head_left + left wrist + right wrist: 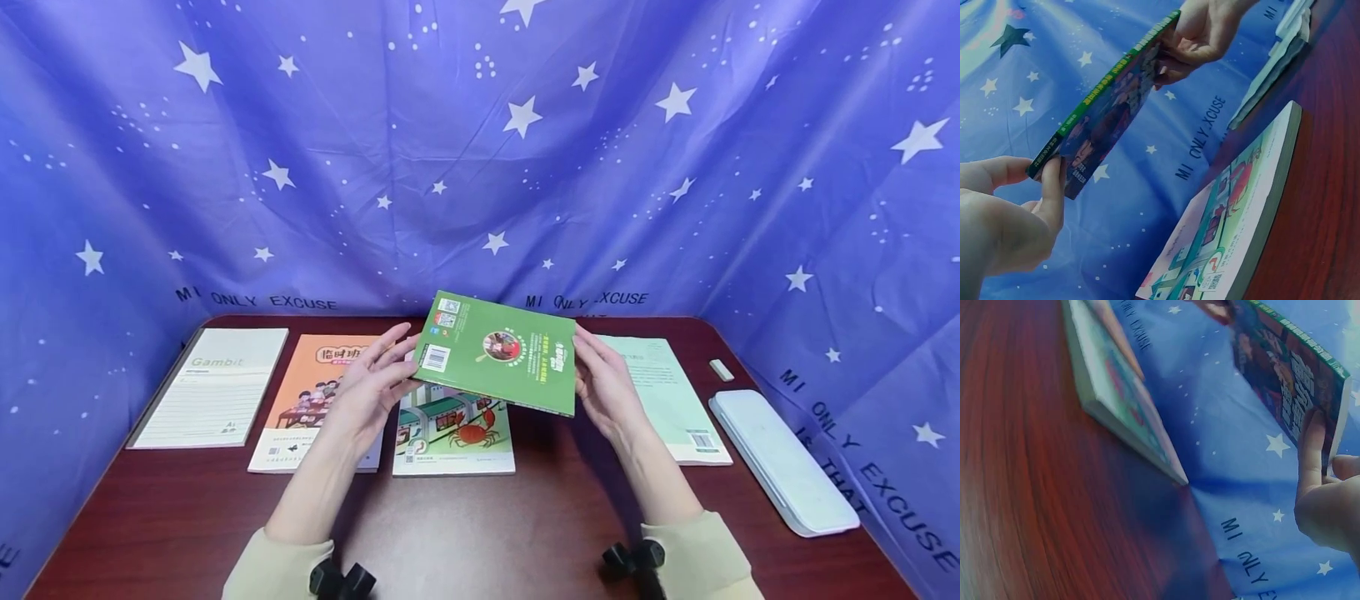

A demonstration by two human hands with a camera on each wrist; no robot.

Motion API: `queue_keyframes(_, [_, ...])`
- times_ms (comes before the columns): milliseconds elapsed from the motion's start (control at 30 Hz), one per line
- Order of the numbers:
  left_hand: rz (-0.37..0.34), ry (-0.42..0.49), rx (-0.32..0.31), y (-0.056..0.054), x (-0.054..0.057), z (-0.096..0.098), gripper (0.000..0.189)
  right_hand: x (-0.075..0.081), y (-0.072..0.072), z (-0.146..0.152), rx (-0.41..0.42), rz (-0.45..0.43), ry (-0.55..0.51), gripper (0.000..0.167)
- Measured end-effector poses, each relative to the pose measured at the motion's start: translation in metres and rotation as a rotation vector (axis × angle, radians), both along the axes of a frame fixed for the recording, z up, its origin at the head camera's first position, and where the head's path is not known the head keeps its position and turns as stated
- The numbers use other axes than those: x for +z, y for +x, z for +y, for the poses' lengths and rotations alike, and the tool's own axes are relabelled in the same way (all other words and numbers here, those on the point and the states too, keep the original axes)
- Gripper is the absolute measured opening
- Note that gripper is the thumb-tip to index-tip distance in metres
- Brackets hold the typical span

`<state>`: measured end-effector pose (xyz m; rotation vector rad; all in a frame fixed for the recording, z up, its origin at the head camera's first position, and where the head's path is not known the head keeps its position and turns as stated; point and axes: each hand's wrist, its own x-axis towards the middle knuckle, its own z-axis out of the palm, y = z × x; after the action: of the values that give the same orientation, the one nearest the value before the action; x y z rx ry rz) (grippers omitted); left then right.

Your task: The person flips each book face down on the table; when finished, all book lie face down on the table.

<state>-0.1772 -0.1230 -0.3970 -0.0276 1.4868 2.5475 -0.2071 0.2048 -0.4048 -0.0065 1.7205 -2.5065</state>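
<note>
Both hands hold a thin green book (497,354) up above the table, its back cover with a barcode turned to the head camera. My left hand (372,385) pinches the left end between thumb and fingers. At the opposite end, my right hand (609,379) pinches the edge, fingers under the dark, colourful front cover (1279,375). Below the held book lies a book with a red crab on its cover (457,437), its upper part hidden. An orange book (315,400) lies partly behind the left hand and forearm.
A cream notebook (213,387) lies at the far left of the brown table (435,533). To the right are a pale green book (667,400), a white eraser (721,370) and a white pencil case (783,462). A blue star-patterned curtain (480,167) surrounds the table's back and sides.
</note>
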Motion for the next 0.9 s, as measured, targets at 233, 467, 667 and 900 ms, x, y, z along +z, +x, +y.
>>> queue_keyframes(233, [-0.03, -0.098, -0.062, -0.009, -0.001, 0.001, 0.068, -0.001, -0.001, 0.009, 0.174, 0.01, 0.084, 0.063])
queue_keyframes(467, [-0.023, -0.234, -0.139, -0.018, -0.005, 0.003, 0.065, -0.001, -0.004, 0.011, 0.374, -0.01, 0.116, 0.1])
queue_keyframes(667, [-0.012, -0.281, -0.127, -0.027, -0.007, 0.003, 0.052, -0.002, -0.005, 0.011, 0.45, -0.023, 0.163, 0.114])
queue_keyframes(900, [-0.011, -0.336, -0.116, -0.03, -0.007, 0.003, 0.043, -0.002, -0.011, 0.017, 0.472, -0.016, 0.191, 0.111])
